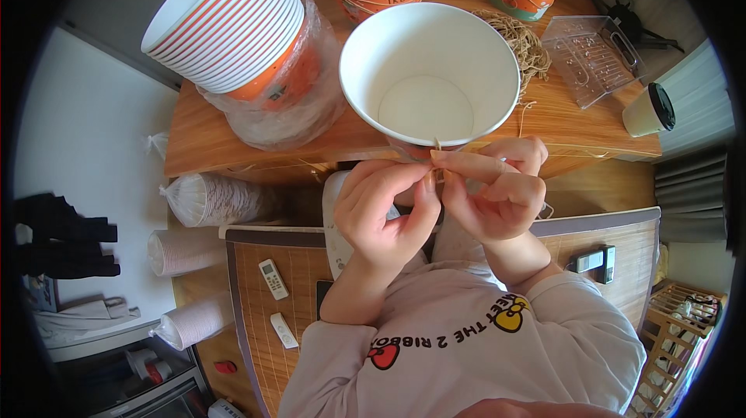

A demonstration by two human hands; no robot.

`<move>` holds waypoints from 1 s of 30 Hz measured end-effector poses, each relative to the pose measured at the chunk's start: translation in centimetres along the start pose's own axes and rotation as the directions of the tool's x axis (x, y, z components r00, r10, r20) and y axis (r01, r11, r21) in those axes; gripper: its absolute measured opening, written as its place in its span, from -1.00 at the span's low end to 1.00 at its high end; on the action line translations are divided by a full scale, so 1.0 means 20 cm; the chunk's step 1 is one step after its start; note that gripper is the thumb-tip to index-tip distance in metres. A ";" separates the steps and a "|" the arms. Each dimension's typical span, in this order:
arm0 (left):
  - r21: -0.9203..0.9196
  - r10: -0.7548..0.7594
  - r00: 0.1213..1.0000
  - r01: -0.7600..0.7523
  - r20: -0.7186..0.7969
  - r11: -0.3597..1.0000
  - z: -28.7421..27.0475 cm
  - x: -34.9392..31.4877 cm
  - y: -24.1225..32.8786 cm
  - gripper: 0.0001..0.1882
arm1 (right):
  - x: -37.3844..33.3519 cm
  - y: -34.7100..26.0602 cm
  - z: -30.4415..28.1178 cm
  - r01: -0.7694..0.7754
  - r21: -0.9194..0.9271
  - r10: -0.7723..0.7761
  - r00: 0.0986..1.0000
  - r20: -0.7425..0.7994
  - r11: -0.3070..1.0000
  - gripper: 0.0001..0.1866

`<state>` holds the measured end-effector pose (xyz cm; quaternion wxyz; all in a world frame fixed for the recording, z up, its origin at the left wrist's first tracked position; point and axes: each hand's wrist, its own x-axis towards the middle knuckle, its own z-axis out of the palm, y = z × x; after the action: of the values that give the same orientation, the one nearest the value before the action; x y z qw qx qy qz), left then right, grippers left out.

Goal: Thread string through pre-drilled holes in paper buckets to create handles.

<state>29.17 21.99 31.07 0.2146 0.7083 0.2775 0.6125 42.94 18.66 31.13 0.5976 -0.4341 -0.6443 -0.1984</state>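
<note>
- I see both hands raised at the near rim of a large white paper bucket [429, 68], which stands upright on the wooden tabletop [202, 142] with its open mouth toward the camera.
- Left hand [382, 212]: thumb and forefinger are pressed together at the tips on a thin tan twine [437, 144], just below the bucket's near rim; the remaining fingers curl loosely under.
- Right hand [501, 185]: forefinger and thumb are likewise closed on the twine, meeting the left fingertips at almost the same spot; the two pinches touch or nearly touch.
- The relation that matters: the twine end pokes up over the rim directly above and ahead of the fingertips, so the bucket lies forward of both hands, away from the body. Neither hand is clearly nearer; both work at the one point.
- The twine's long run lies roughly left to right along the tabletop edge, with one strand trailing off toward the right beneath the bucket.
- A loose bundle of the same twine [524, 45] rests just beside the bucket on its right, partly behind it.
- To the left leans a plastic-wrapped stack of orange-striped buckets [233, 26]; a clear plastic tray [592, 57] and a lidded paper cup [649, 111] sit well apart on the right.
</note>
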 end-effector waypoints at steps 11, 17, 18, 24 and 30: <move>-0.507 -0.379 0.876 0.482 0.298 0.714 0.03 -0.06 0.00 -0.83 | -0.14 -0.03 0.05 -0.447 0.819 0.610 0.777 0.155 0.361 -0.63; -0.628 -0.443 0.830 0.550 0.339 0.550 0.03 -0.07 -0.03 -0.80 | -0.16 -0.04 0.02 -0.505 0.851 0.709 0.653 0.266 0.145 -0.63; -0.641 -0.430 0.838 0.538 0.335 0.548 0.03 -0.07 -0.03 -0.80 | -0.16 -0.04 0.02 -0.505 0.851 0.709 0.653 0.266 0.146 -0.63; -0.623 -0.426 0.830 0.554 0.361 0.553 0.04 -0.07 -0.04 -0.81 | -0.21 -0.03 0.02 -0.577 0.758 0.696 0.678 0.237 0.304 -0.63; -0.556 -0.460 0.787 0.616 0.410 0.559 0.04 -0.08 -0.07 -0.82 | -0.24 -0.02 0.02 -0.620 0.705 0.693 0.674 0.254 0.345 -0.64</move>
<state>29.56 21.92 28.85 0.6583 0.5261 0.2193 0.4918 42.01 17.23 26.69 0.7751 -0.3606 -0.4076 0.3209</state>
